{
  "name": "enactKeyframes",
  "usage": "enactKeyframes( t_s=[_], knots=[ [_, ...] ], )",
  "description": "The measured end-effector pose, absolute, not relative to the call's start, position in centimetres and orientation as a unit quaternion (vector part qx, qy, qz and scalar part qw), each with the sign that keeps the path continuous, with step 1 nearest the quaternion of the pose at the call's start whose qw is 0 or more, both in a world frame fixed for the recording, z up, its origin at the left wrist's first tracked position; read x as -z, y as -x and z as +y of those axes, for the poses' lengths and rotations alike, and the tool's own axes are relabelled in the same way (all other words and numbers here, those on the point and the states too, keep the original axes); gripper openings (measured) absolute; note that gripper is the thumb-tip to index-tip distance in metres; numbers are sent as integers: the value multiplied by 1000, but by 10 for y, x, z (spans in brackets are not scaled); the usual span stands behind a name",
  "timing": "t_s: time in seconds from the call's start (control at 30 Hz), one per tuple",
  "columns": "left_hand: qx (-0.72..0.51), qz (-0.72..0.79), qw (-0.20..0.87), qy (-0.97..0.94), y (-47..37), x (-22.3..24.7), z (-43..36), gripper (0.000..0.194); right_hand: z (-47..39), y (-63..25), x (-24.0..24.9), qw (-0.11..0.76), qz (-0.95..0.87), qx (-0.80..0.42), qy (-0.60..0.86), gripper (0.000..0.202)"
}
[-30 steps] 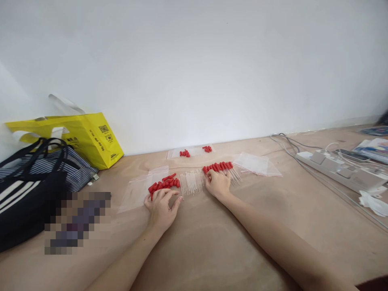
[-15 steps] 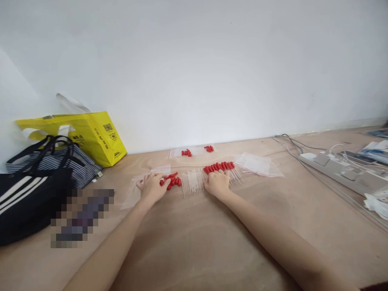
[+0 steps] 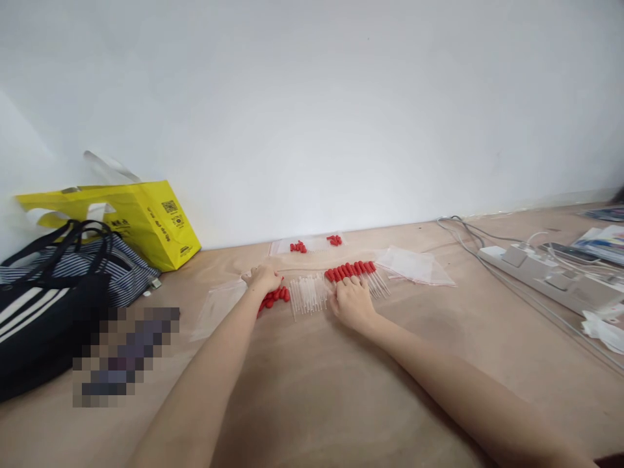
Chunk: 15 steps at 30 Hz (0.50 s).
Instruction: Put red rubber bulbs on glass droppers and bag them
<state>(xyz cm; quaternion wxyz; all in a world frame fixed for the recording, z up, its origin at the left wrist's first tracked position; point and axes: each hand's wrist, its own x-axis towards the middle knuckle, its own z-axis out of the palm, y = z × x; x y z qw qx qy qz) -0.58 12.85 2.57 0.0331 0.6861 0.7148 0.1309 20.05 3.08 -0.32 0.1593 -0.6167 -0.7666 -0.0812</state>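
Note:
My left hand (image 3: pixel 264 278) is closed over the upper left of a loose pile of small red bulb-shaped caps (image 3: pixel 275 297), with a bit of red showing at its fingertips. My right hand (image 3: pixel 353 304) rests with curled fingers over a row of thin pale sticks; whatever those fingers grip is hidden beneath them. Red caps (image 3: pixel 350 270) sit side by side on the far ends of these sticks. Between my hands lies a bunch of bare, thin whitish sticks (image 3: pixel 308 294), pointing away from me.
Clear plastic bags lie at left (image 3: pixel 214 311) and right (image 3: pixel 414 265). Near the wall, another bag holds red caps (image 3: pixel 298 247). A yellow bag (image 3: pixel 166 227) and dark bags (image 3: pixel 53 325) stand left. A white power strip (image 3: pixel 546 276) with cables lies right.
My left hand has moved up and slightly right, from beside the red cap pile to over its upper edge. My right hand has stayed by the capped sticks. The view has shifted slightly.

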Motion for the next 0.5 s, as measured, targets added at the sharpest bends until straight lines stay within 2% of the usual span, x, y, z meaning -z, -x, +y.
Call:
enactKeyframes(
  t_s=[0.1, 0.2, 0.37, 0.5],
  knots=[
    [-154, 716, -1, -681, 3, -32, 114, 17, 16, -219, 11, 179, -814, 95, 544, 21],
    [-193, 666, -17, -720, -1, -33, 80, 22, 3, -237, 19, 195, -847, 80, 489, 15],
    [-192, 535, 48, -821, -6, -8, 7, 13, -9, -253, 23, 217, -865, 32, 451, 10],
    [-252, 423, 108, -864, -9, 10, -21, 14, -9, -257, 19, 233, -870, -28, 434, 9]
  ],
)
